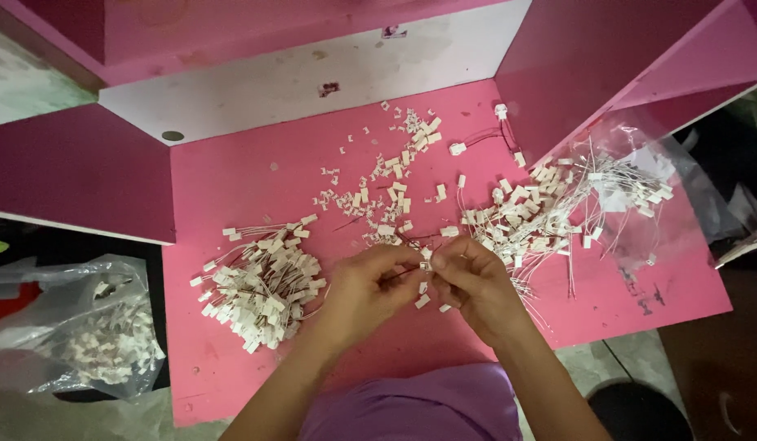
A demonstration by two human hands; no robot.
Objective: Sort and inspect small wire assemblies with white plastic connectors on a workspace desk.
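Where the two forearms converge above the front edge of the pink tabletop (231, 175), the left hand (369, 282) and right hand (470, 282) meet fingertip to fingertip; both are curled nearly closed, thumbs and forefingers pinched on a small white connector (426, 265) with thin wire leads, held just above the tabletop; a few loose white pieces lie directly beneath the hands. The left wrist angles in from lower left, knuckles up; the right wrist angles in from lower right, fingers folded over the connector. A heap of wired connectors (260, 286) lies just left of the left hand; a second heap (525, 216) spreads right of the right hand into a clear plastic bag (640, 180); scattered small white housings (382, 192) lie beyond the hands; another bag of parts (93, 331) sits off the tabletop at far left.
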